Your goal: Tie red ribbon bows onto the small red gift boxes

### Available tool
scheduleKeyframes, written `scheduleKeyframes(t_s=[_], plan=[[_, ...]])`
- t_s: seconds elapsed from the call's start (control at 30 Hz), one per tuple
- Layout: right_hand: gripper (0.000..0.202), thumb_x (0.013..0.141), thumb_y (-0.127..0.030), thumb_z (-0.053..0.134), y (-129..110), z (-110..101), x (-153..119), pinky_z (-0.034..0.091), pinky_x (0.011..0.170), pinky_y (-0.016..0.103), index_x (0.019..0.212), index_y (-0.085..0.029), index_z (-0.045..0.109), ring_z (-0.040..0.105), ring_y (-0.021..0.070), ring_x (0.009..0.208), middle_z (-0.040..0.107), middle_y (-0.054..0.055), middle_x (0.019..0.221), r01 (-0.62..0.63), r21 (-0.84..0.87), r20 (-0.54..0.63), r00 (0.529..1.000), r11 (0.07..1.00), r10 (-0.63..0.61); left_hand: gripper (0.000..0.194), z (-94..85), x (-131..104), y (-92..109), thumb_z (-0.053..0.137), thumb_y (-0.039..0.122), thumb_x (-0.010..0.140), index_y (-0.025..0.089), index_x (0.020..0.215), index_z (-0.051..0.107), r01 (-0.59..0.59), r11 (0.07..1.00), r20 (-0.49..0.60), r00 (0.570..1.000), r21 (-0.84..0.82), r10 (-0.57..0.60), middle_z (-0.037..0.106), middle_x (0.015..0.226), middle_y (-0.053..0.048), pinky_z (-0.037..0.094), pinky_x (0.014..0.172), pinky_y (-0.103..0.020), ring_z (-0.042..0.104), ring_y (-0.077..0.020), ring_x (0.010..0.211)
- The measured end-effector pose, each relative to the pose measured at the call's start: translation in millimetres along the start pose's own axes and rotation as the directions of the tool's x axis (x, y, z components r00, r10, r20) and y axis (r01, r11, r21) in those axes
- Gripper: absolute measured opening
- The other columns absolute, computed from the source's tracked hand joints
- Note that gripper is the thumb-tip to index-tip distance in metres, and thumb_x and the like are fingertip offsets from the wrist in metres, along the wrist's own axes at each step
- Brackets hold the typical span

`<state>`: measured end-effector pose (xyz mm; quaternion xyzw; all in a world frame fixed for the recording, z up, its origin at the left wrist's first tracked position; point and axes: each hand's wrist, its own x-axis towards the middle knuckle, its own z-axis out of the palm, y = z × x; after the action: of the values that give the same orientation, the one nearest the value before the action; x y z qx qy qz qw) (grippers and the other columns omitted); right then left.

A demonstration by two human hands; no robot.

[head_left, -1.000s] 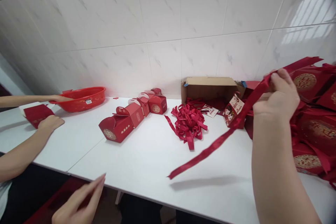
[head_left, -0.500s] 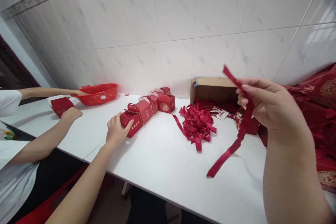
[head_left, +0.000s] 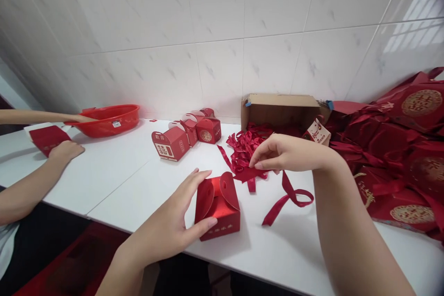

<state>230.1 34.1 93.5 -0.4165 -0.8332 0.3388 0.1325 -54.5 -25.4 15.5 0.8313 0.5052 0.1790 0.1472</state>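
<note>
A red gift box (head_left: 222, 212) with two rounded top flaps stands near the table's front edge. My left hand (head_left: 176, 217) is around its left side, thumb at the front and fingers at the back. Right of the box, my right hand (head_left: 274, 155) pinches a dark red ribbon (head_left: 291, 196), whose one end points toward the box's flaps while the rest loops down to the right. Behind that hand lies a tangled pile of red ribbons (head_left: 243, 148), partly hidden by it.
Several red boxes (head_left: 173, 142) line up near the wall. An open cardboard box (head_left: 284, 100) lies behind the ribbons. Wrapped red boxes (head_left: 409, 148) are heaped at right. At left, a person's hands are at a red basin (head_left: 114, 122) and a red box (head_left: 48, 138).
My left hand has brought a box from the row toward the front edge. My right hand has lowered and moved left with the ribbon, close to the box.
</note>
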Motion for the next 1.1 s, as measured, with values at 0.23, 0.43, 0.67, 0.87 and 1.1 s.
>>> scheduleKeyframes(t_s=[0.23,0.43,0.67,0.87,1.1], plan=[[0.023,0.078,-0.027,0.055,-7.9,3.6,1.2,0.039,0.054,0.022,0.090,-0.015,0.071,0.053,0.0111,0.062,0.066,0.003,0.073,0.109,-0.031,0.018,0.994,0.994,-0.108,0.036,-12.4,19.1,28.5,0.048,0.038,0.083,0.027,0.117,0.051,0.002,1.000,0.082,0.997,0.018,-0.003,0.051,0.122,-0.007,0.046,0.090,-0.039,0.043,-0.0279,0.120],[0.024,0.078,-0.027,0.053,-11.3,8.5,6.5,0.035,0.050,0.021,0.087,-0.015,0.071,0.045,0.0086,0.054,0.061,0.002,0.066,0.079,-0.016,0.063,0.995,0.997,-0.078,0.021,-1.2,26.2,37.3,0.043,0.037,0.085,0.025,0.099,0.052,0.101,0.993,0.134,0.987,-0.055,-0.093,0.052,0.108,-0.005,0.047,0.083,-0.035,0.052,-0.0210,0.097],[0.021,0.075,-0.022,0.053,-7.5,12.6,15.0,0.033,0.046,0.020,0.089,-0.018,0.069,0.044,0.0082,0.052,0.057,0.000,0.062,-0.021,0.001,0.034,0.999,1.000,0.021,0.019,12.4,24.4,35.5,0.041,0.038,0.086,0.025,0.098,0.049,0.120,0.980,0.045,0.992,-0.157,-0.114,0.049,0.112,-0.005,0.044,0.087,-0.034,0.047,-0.0211,0.104],[0.022,0.075,-0.020,0.054,-12.0,16.8,15.6,0.036,0.047,0.020,0.096,-0.018,0.062,0.047,0.0078,0.051,0.059,-0.001,0.064,-0.044,0.083,0.038,0.998,0.996,0.041,0.015,18.7,27.1,38.1,0.039,0.034,0.088,0.025,0.096,0.048,0.106,0.963,-0.012,0.994,-0.247,-0.112,0.049,0.109,-0.004,0.043,0.089,-0.034,0.046,-0.0201,0.107],[0.025,0.079,-0.025,0.052,-11.6,22.7,21.1,0.040,0.049,0.020,0.102,-0.016,0.059,0.055,0.0106,0.057,0.064,0.003,0.067,-0.080,0.037,0.115,0.990,0.996,0.075,0.021,22.6,34.4,40.4,0.031,0.031,0.090,0.022,0.088,0.050,0.074,0.936,-0.061,0.993,-0.345,-0.102,0.052,0.106,-0.005,0.040,0.092,-0.036,0.046,-0.0204,0.108]])
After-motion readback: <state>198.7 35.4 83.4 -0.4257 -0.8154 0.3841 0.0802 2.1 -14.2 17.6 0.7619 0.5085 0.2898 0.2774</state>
